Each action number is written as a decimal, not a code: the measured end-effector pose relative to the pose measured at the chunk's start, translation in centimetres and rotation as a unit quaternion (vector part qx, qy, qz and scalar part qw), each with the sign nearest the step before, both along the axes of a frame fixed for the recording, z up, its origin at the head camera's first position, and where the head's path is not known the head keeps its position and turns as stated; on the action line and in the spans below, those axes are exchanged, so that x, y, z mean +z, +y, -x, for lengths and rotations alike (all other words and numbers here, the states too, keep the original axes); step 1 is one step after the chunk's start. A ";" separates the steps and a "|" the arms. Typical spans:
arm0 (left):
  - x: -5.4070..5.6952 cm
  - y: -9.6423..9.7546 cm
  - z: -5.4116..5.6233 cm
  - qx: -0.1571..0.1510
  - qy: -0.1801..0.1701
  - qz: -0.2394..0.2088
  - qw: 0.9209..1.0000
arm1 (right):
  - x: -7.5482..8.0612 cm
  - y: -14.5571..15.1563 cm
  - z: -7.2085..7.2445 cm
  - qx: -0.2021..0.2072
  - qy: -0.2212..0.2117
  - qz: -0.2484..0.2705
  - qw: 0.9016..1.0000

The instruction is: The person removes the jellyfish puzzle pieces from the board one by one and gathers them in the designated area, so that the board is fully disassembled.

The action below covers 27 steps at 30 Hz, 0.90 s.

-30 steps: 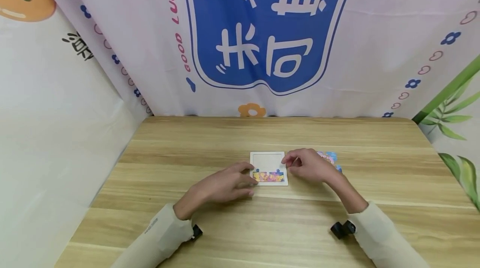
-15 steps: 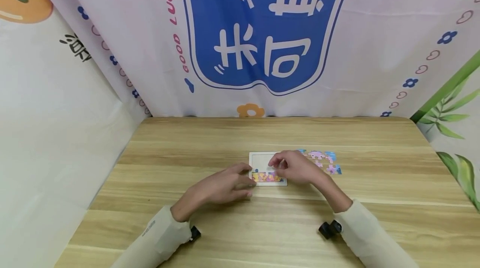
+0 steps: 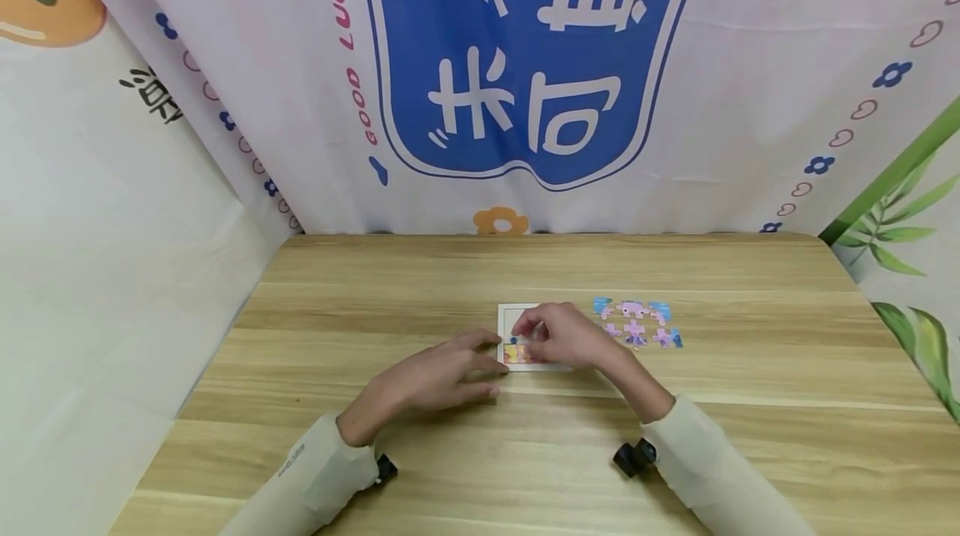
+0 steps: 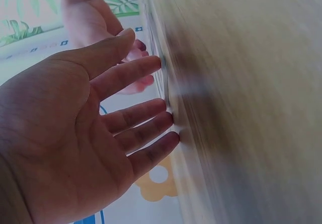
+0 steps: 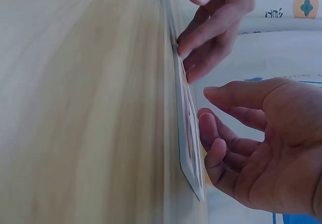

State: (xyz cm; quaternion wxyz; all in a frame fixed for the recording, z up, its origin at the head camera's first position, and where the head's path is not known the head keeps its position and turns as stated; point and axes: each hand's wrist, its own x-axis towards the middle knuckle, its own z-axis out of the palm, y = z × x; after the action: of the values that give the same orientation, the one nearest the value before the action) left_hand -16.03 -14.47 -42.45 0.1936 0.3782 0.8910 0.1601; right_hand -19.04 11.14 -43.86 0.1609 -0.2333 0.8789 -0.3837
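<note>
A square white puzzle tray (image 3: pixel 525 368) lies flat on the table, with joined yellow and pink jigsaw pieces (image 3: pixel 513 354) along its near side. My left hand (image 3: pixel 438 371) is at the tray's left edge; in the left wrist view its fingers (image 4: pixel 143 118) are extended, tips against the tabletop or tray edge. Over the tray's right part is my right hand (image 3: pixel 566 340), hiding much of it. The right wrist view has that hand's fingers (image 5: pixel 229 148) loosely bent above the tray (image 5: pixel 182 128), thumb apart from them, nothing visible between.
Several loose pink and blue jigsaw pieces (image 3: pixel 634 329) lie spread to the right of the tray. The wooden table (image 3: pixel 420 278) ends at a printed cloth backdrop (image 3: pixel 420 202) behind. A dark wrist camera (image 3: pixel 634 458) sits under the right sleeve.
My right hand has moved left from the tray's right edge to over its middle, uncovering more of the loose pieces. My left hand has stayed at the tray's left edge.
</note>
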 end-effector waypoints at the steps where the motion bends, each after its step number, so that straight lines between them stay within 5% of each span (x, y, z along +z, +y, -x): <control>1: 0.0 0.0 0.0 -0.001 -0.001 0.000 1.000 | 0.0 -0.2 0.0 0.002 -0.001 0.001 1.000; 27: 0.0 -0.1 0.3 -0.008 -0.012 -0.017 1.000 | -1.0 -1.9 0.0 -0.010 0.014 -0.022 1.000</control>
State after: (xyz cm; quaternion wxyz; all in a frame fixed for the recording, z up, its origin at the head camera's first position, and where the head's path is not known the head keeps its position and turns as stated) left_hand -16.30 -14.60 -42.43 0.1994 0.3868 0.8826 0.1777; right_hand -18.99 9.29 -44.84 0.1494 -0.2262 0.8917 -0.3623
